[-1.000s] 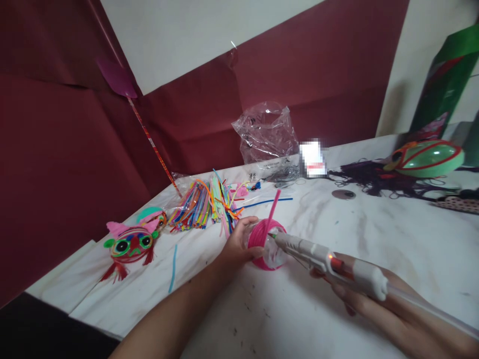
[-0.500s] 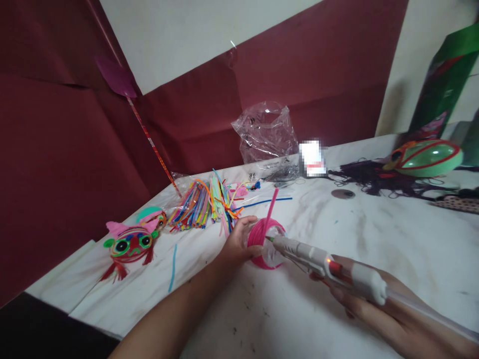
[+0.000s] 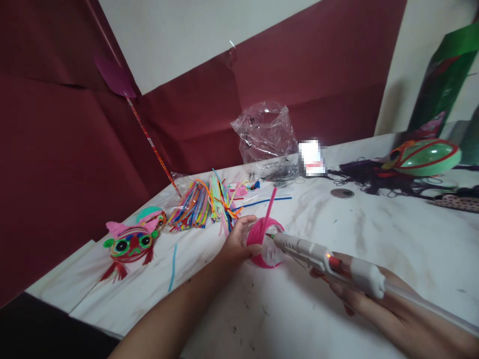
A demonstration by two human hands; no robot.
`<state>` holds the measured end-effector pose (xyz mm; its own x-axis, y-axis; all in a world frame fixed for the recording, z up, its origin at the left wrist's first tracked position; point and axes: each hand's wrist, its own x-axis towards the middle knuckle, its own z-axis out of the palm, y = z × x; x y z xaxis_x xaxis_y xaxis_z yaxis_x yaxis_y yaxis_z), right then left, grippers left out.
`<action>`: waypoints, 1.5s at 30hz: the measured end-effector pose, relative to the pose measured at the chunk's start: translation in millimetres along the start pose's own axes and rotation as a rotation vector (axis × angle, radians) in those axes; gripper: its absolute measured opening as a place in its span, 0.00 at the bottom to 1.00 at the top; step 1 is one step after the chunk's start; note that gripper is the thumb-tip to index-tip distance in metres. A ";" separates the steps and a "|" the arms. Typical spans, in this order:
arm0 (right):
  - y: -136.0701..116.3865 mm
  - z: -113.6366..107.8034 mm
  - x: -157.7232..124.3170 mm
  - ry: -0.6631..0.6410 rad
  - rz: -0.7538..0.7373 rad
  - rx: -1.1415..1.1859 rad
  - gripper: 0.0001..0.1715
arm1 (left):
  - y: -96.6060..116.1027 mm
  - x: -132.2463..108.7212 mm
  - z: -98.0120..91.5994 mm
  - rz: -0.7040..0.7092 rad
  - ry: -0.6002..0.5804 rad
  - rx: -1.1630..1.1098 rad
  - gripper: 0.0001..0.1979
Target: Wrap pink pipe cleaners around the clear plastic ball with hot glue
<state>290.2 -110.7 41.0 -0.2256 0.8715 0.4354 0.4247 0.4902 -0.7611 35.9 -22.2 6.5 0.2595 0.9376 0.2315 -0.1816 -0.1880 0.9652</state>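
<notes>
My left hand (image 3: 238,243) is closed around a small clear round shell (image 3: 270,253) wrapped with a pink pipe cleaner (image 3: 261,237); the loose end of that pipe cleaner sticks up. My right hand (image 3: 368,304) grips a white glue gun (image 3: 329,262). Its nozzle touches the pink wrap at the top of the shell. A glue stick trails out of the gun's back toward the lower right.
On the white table (image 3: 392,239) lie a pile of coloured pipe cleaners (image 3: 204,202), a finished pipe-cleaner animal face (image 3: 129,245), a clear plastic bag (image 3: 266,130), dark fibres (image 3: 374,179), a round metal piece (image 3: 342,193) and a green shell craft (image 3: 426,157). A maroon backdrop (image 3: 75,149) covers the wall.
The glue gun's nozzle has slid slightly left along the pink wrap. The view shifted a little; my left hand keeps its grip.
</notes>
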 end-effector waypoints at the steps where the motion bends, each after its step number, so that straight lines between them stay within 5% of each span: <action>1: -0.1 0.1 0.0 -0.003 -0.005 0.000 0.13 | -0.2 0.3 -0.2 0.000 0.000 0.002 0.39; 25: 3.2 -0.8 -0.3 -0.082 -0.012 -0.011 0.15 | -1.0 0.0 -1.5 -0.003 0.002 0.028 0.38; 38: -4.6 -1.1 -0.3 -0.010 0.019 0.003 0.15 | -2.1 1.6 -1.0 0.007 -0.004 0.029 0.38; 45: 4.9 -3.0 0.2 -0.105 -0.023 -0.038 0.15 | -0.8 1.4 -0.7 0.009 -0.018 0.035 0.39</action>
<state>294.9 -108.1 38.9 -0.3256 0.8574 0.3985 0.4511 0.5113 -0.7315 35.7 -20.5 6.0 0.2750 0.9305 0.2420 -0.1506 -0.2069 0.9667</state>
